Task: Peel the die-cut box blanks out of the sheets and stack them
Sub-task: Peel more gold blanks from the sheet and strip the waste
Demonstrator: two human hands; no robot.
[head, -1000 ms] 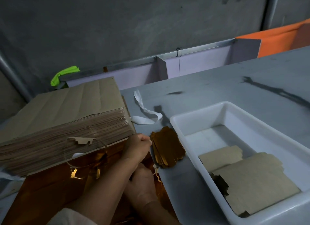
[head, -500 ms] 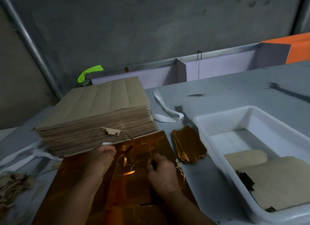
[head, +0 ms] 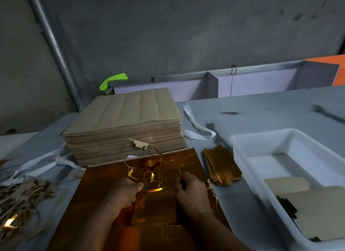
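A shiny gold die-cut sheet [head: 100, 198] lies flat on the table in front of me. My left hand [head: 123, 193] and my right hand [head: 193, 191] both grip a box blank [head: 158, 204] in the sheet's middle, partly lifted from it. Thin strips of gold trim [head: 141, 168] curl up just beyond my fingers. A small stack of peeled gold blanks [head: 221, 165] lies to the right of the sheet. Behind the sheet stands a tall pile of brown sheets [head: 127, 127].
A white plastic tub [head: 240, 149] at the right holds brown card pieces [head: 315, 207]. Shredded scrap [head: 20, 198] is heaped at the left edge. White strapping [head: 196, 127] lies beside the pile. A grey wall and a metal rail close off the back of the table.
The view has swung left. My hands have drawn back toward me along the sheet and now both hold the blank at its middle, which has lifted further.
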